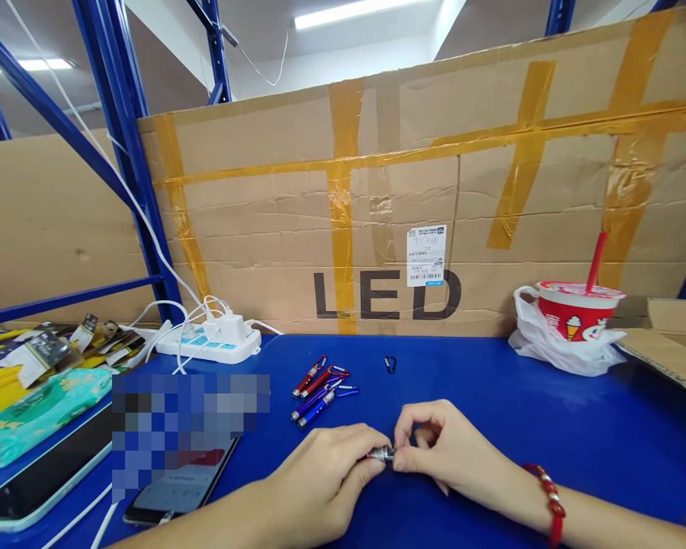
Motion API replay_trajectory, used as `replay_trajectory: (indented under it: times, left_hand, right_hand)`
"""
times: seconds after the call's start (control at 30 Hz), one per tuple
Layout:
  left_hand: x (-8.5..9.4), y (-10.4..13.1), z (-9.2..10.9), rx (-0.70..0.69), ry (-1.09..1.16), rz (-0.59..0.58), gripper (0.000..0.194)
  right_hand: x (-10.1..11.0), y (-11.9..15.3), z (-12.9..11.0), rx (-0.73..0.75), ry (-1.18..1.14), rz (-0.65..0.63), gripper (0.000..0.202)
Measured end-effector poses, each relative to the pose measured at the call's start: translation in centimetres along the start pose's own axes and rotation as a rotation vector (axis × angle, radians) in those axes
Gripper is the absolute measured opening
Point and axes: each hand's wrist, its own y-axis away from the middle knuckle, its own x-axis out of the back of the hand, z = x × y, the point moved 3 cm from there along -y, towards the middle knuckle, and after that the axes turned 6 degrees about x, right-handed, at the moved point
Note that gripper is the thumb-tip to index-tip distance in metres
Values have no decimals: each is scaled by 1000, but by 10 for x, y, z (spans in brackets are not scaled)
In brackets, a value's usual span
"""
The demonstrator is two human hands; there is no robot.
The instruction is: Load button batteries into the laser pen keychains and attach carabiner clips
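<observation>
Both hands meet low in the head view, over the blue table. My left hand (334, 476) is closed around a small dark and silver cylinder (382, 454), most of it hidden by the fingers. My right hand (440, 446) pinches the cylinder's right end between thumb and fingers. Beyond my left hand lie slim metal keychain lights with clips: a red one (309, 377), another red one (318, 381) and a blue one (318, 408), with a purple one between. A loose black carabiner (389, 364) lies on its own behind my hands.
A phone (186, 480) and a tablet-like device (46, 473) lie left, with white cables. Behind them are a power strip (206, 345) and packaged items (46, 351). A red cup (577, 313) in a plastic bag stands back right, near a cardboard flap (663, 358).
</observation>
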Motion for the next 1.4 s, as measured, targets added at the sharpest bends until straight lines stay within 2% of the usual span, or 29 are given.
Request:
replay_trajectory:
  times: [0.27, 0.57, 0.9, 1.4]
  left_hand:
    - [1, -1, 2, -5, -5, 6, 18]
    - [-1, 0, -3, 31, -63, 47, 19]
    - [-1, 1, -5, 55, -104, 58, 17]
    - [0, 1, -4, 60, -100, 75, 18]
  right_hand:
    - [0, 0, -1, -11, 13, -19, 25]
    - [1, 0, -3, -3, 28, 20, 22]
    - [2, -3, 0, -14, 103, 0, 18]
    - [1, -2, 3, -46, 99, -24, 18]
